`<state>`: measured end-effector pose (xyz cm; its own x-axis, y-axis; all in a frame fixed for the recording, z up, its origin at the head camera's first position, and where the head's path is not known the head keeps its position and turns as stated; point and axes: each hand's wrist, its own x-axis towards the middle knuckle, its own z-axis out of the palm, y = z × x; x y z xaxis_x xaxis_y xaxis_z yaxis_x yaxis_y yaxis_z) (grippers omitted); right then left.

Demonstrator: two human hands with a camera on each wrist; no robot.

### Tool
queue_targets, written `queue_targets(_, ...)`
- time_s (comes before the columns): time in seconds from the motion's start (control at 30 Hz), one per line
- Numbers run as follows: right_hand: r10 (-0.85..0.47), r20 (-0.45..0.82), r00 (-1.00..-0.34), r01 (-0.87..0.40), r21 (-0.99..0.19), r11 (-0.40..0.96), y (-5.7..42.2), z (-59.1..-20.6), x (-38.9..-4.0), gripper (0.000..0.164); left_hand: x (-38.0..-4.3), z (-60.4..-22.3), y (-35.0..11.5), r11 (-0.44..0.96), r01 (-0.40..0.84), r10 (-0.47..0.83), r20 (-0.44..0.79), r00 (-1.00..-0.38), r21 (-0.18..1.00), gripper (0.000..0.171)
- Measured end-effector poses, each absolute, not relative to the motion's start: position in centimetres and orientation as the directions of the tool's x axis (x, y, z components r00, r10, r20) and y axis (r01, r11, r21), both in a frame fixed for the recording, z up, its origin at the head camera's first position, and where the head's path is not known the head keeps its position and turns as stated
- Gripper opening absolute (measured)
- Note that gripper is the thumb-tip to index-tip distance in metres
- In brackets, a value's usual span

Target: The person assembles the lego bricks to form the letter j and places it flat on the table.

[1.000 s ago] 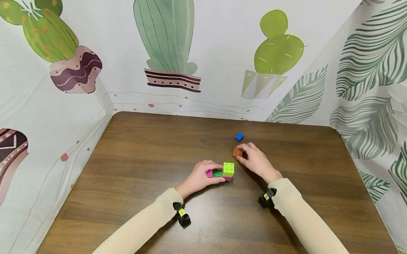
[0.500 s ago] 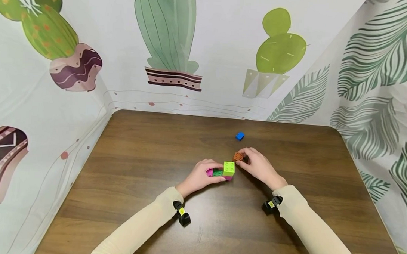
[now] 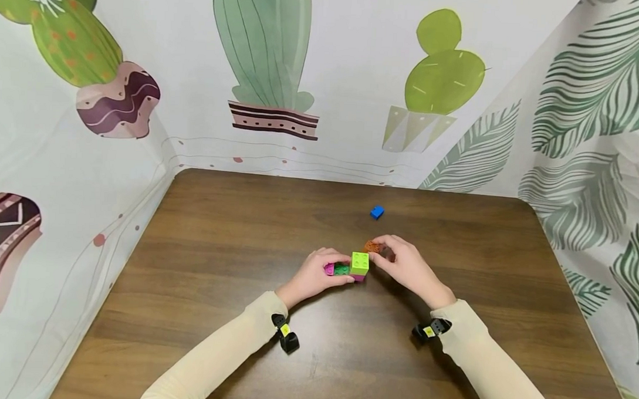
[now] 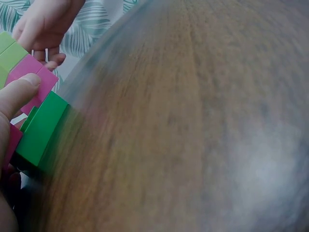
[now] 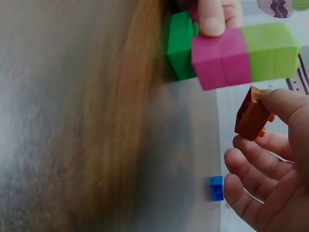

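Note:
In the head view my left hand (image 3: 314, 277) holds a toy brick assembly from its left side. A green brick (image 4: 44, 129) forms the base, with a pink brick (image 5: 222, 58) on its right end and a lime brick (image 3: 359, 263) on top of that. A smaller pink brick (image 3: 329, 270) sits at the left end, partly behind the fingers. Just right of the stack, my right hand (image 3: 413, 270) pinches an orange brick (image 5: 253, 116) between thumb and finger. The orange brick is off the table, tilted, and apart from the lime brick.
A blue brick (image 3: 377, 212) lies on the wooden table (image 3: 234, 220) behind the hands, towards the back edge. Printed cloth walls (image 3: 355, 77) rise along the table's back and sides.
My right hand has drawn back towards the stack with the orange brick, which is now raised and tilted. My left hand keeps its hold on the assembly. The blue brick stays put.

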<state>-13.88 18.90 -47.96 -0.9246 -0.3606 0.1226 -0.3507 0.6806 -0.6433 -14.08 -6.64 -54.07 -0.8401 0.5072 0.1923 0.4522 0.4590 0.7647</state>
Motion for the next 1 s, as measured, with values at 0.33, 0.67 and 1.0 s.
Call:
queue_targets(0.33,-0.324,0.199,-0.925,-0.367,-0.688,0.626,18.3,-45.8,-13.0,0.029,-14.0,-54.0,-6.7,0.444,0.467,0.509,0.213,-0.834,0.765,0.040)
queue_targets(0.67,-0.400,0.213,-0.891,-0.432,-0.666,0.607,17.7,-44.5,-12.3,0.032,-14.1,-54.0,-6.7,0.446,0.482,0.514,0.226,-0.828,0.754,0.039)
queue_targets(1.0,-0.462,0.242,-0.853,-0.500,-0.634,0.590,17.4,-43.9,-11.9,0.034,-14.2,-54.1,-6.8,0.433,0.495,0.520,0.239,-0.820,0.754,0.038)
